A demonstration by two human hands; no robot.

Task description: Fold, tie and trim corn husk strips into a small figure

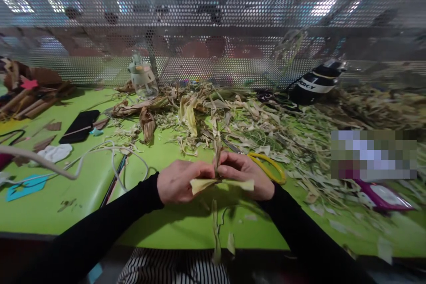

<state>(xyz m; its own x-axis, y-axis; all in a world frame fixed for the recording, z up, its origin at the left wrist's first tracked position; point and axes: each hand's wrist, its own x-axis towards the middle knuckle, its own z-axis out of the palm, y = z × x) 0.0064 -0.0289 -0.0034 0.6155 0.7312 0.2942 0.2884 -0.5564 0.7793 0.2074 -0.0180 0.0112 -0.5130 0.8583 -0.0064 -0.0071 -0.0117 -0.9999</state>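
Note:
Both of my hands meet above the green table, near its front edge. My left hand (pixel 181 180) pinches the left side of a small bundle of dried corn husk (pixel 217 159). On the other side, the thumb and fingers of my right hand (pixel 248 175) grip the same bundle. Two pale husk ends stick out left and right below my fingers, and a brownish part stands upright between them. Under my hands a long husk strip (pixel 215 230) hangs toward the table edge. Yellow-handled scissors (pixel 271 166) lie just beyond my right hand, their blades partly under scraps.
Shredded husks (pixel 246 120) spread over the table's back and right. A clear bottle (pixel 143 80) and a tipped black bottle (pixel 316 84) are at the back, before a perforated metal screen (pixel 213 40). A black phone (pixel 80 126) and white cable (pixel 113 151) lie left; a purple-edged phone (pixel 386 197) lies right.

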